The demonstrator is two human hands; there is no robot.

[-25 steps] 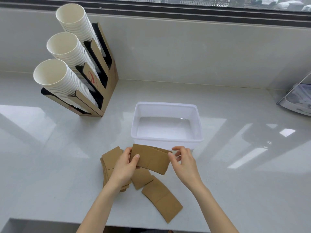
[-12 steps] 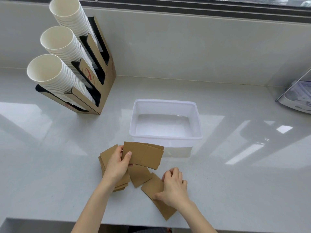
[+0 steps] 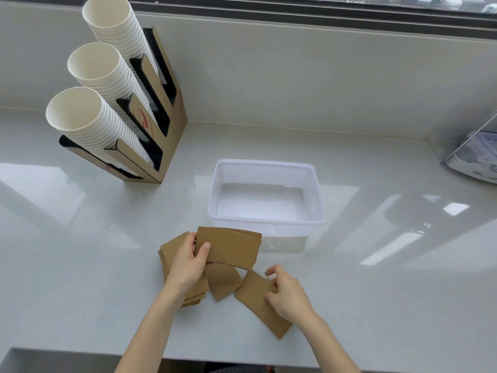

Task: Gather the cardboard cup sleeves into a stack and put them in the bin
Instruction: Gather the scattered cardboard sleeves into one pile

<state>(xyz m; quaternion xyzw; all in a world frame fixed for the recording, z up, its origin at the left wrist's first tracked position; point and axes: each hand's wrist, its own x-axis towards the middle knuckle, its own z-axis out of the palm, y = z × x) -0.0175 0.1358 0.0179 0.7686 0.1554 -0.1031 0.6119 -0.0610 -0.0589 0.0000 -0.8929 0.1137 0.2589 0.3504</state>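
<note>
Far left, a cardboard cup dispenser leans back on the pale counter, three slots each loaded with a nested column of white paper cups. Near edge, a fanned stack of sleeves lies flat under the left hand; that hand pinches a few raised sleeves between thumb and curled fingers. One loose sleeve lies just right of the stack. Right hand, fingers half curled, grips another flat sleeve. Behind, a translucent white plastic bin holds nothing.
</note>
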